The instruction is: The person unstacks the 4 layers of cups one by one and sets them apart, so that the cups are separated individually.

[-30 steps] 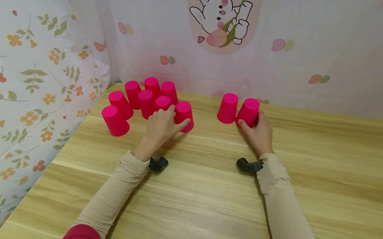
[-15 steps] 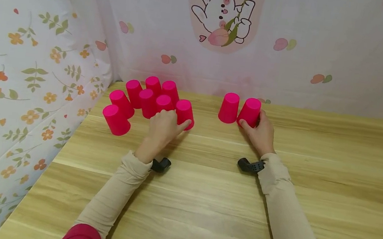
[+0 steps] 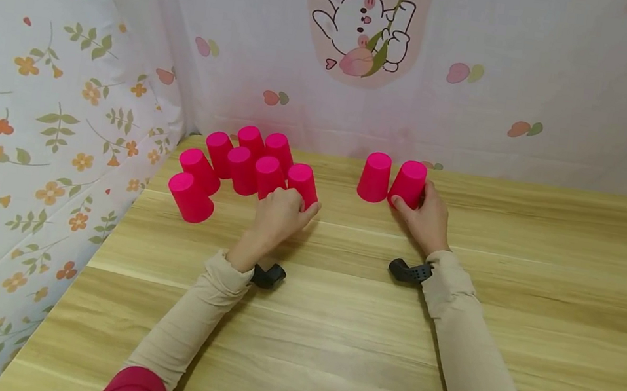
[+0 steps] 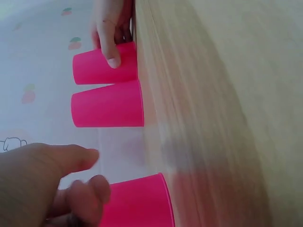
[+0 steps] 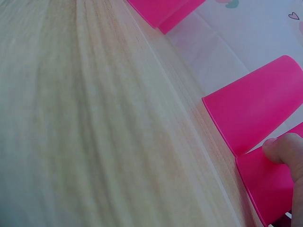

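Upside-down pink cups stand near the back of the wooden table. In the head view my right hand point(image 3: 428, 218) grips the rightmost cup point(image 3: 409, 180), thumb across its front and fingers round its far side. Another cup point(image 3: 375, 177) stands directly to its left. My left hand point(image 3: 280, 219) is in front of the left group, near its right-end cup point(image 3: 303, 182). The left wrist view shows the left hand point(image 4: 45, 172) with thumb apart and fingers loosely bent, overlapping the pink cup point(image 4: 139, 203). In the right wrist view, the right thumb point(image 5: 286, 151) presses the gripped cup point(image 5: 267, 182).
Several more pink cups, such as the front-left one point(image 3: 191, 199), form the left group. A printed white curtain point(image 3: 234, 73) hangs behind the table point(image 3: 330, 343), and a flowered one point(image 3: 59, 142) lines the left side. Each wrist wears a black camera mount point(image 3: 407, 272).
My left hand has drawn back toward me and slightly right, uncovering more of the cups behind it. The right hand stays on its cup.
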`<state>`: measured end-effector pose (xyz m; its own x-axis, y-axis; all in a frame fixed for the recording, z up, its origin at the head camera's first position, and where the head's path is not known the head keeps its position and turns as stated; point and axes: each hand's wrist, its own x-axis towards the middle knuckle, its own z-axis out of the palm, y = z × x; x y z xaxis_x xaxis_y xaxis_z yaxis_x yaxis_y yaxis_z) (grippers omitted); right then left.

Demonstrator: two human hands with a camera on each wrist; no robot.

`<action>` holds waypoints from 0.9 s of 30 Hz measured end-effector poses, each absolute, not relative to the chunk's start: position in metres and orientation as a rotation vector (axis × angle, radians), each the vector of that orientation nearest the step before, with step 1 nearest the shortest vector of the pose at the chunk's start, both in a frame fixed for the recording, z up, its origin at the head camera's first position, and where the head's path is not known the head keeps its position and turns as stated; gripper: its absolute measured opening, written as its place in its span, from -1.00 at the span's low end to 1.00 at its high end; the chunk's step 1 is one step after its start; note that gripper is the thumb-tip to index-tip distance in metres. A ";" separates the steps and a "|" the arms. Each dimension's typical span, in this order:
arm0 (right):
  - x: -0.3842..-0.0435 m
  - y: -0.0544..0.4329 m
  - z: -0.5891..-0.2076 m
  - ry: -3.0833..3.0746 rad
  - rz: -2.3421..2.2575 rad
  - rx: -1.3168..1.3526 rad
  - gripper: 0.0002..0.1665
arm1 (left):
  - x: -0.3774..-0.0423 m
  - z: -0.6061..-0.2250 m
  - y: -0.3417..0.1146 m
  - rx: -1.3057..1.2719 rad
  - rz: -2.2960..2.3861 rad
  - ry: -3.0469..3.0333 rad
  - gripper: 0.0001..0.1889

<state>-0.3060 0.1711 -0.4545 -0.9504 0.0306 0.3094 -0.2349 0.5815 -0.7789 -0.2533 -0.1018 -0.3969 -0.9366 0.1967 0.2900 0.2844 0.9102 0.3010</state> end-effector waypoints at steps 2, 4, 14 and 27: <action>-0.307 0.171 -0.455 -2.527 1.302 0.168 -0.36 | -0.254 -0.398 -0.101 -0.397 -0.571 -2.781 -0.50; -0.307 0.171 -0.455 -2.524 1.304 0.170 -0.36 | -0.255 -0.399 -0.100 -0.460 -0.644 -2.733 -0.62; -0.306 0.172 -0.456 -2.530 1.302 0.164 -0.36 | -0.258 -0.403 -0.097 -0.615 -0.700 -2.570 -0.87; -0.306 0.171 -0.455 -2.540 1.292 0.159 -0.36 | -0.258 -0.405 -0.095 -0.649 -0.758 -2.592 -0.76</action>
<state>-0.3057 0.1708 -0.4547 -0.9529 0.0312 0.3017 -0.2254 0.5926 -0.7733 -0.2583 -0.0953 -0.4049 -0.8289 0.3247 0.4555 0.5190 0.7501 0.4098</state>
